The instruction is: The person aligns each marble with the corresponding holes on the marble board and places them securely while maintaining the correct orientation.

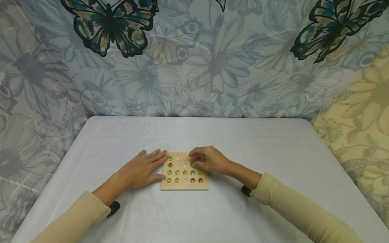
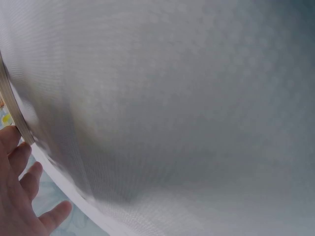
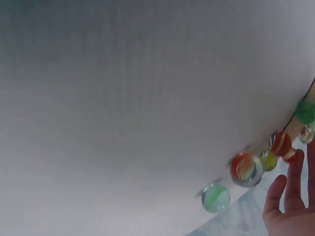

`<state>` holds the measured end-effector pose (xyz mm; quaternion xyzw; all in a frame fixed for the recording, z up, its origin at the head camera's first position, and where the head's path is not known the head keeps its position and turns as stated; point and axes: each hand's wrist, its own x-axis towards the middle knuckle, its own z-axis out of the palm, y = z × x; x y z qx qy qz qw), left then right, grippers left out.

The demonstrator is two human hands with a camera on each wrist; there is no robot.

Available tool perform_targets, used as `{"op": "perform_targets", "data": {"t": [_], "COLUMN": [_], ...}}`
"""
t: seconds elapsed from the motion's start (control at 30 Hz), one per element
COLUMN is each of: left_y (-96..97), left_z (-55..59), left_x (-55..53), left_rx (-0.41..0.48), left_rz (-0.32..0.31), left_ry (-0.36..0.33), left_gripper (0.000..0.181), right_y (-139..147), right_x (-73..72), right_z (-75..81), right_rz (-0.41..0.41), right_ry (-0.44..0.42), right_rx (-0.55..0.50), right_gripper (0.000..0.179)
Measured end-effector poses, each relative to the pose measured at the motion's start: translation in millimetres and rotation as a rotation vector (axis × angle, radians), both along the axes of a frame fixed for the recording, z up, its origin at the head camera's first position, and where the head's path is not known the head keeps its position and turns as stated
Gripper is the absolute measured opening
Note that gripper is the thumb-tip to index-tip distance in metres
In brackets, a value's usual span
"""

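A light wooden board (image 1: 184, 187) with rows of round hollows lies on the white table. Green and amber glass marbles (image 1: 185, 172) sit in many of the hollows; a few are bare. My left hand (image 1: 138, 172) lies spread along the board's left edge, its fingertips and thumb touching the edge. Over the board's upper right part my right hand (image 1: 212, 161) bends its fingers, with index finger and thumb apart. A green marble (image 1: 192, 165) shows right at the thumb tip. The right hand covers the hollows beneath it.
In the right wrist view, loose marbles lie beside the board: a pale green one (image 3: 215, 197), an orange and clear one (image 3: 246, 169) and a red striped one (image 3: 280, 143), among others. Patterned butterfly and flower cloth (image 1: 212, 67) hangs behind the table (image 1: 197, 131).
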<state>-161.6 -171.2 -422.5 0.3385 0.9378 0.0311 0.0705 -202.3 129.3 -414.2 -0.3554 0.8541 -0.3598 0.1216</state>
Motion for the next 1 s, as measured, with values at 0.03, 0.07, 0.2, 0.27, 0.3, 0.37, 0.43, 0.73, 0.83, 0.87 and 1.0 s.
{"op": "perform_targets", "data": {"t": [0.03,0.07,0.2,0.27,0.3,0.37,0.43,0.73,0.83,0.87,1.0], "left_y": [0.1,0.2,0.5,0.5,0.6,0.5,0.7,1.0,1.2,1.2,1.1], "left_z": [0.3,0.4,1.6,2.0,2.5,3.0,3.4,2.9,2.1,1.7,0.7], "left_x": [0.0,-0.3,-0.6,-0.5,-0.2,0.1,0.2,0.4,0.1,0.0,0.0], "left_rx": [0.001,0.001,0.005,0.007,0.009,0.011,0.010,0.012,0.014,0.012,0.009], "left_rz": [-0.002,-0.001,-0.007,-0.007,-0.008,-0.011,-0.008,-0.008,-0.009,-0.009,-0.010], "left_ry": [0.003,0.003,0.013,0.011,0.010,0.007,0.000,-0.003,0.002,0.003,0.009], "left_gripper": [0.076,0.076,0.076,0.076,0.075,0.075,0.075,0.076,0.076,0.076,0.077], "right_y": [1,3,13,19,22,29,35,72,83,87,99], "right_x": [-0.5,-1.0,-4.2,-5.6,-6.2,-7.1,-7.8,-4.5,-3.9,-4.0,-4.1], "right_z": [1.3,2.9,8.7,10.5,11.1,11.8,11.8,7.4,5.0,3.7,-1.5], "right_rz": [-0.005,-0.010,-0.036,-0.050,-0.057,-0.063,-0.065,-0.087,-0.097,-0.097,-0.088], "right_ry": [0.003,0.010,0.037,0.053,0.056,0.060,0.066,0.010,-0.019,-0.023,-0.044], "right_rx": [-0.004,-0.008,-0.035,-0.047,-0.052,-0.057,-0.056,-0.068,-0.062,-0.058,-0.040], "right_gripper": [0.026,0.027,0.028,0.028,0.028,0.027,0.027,0.032,0.033,0.033,0.031]}}
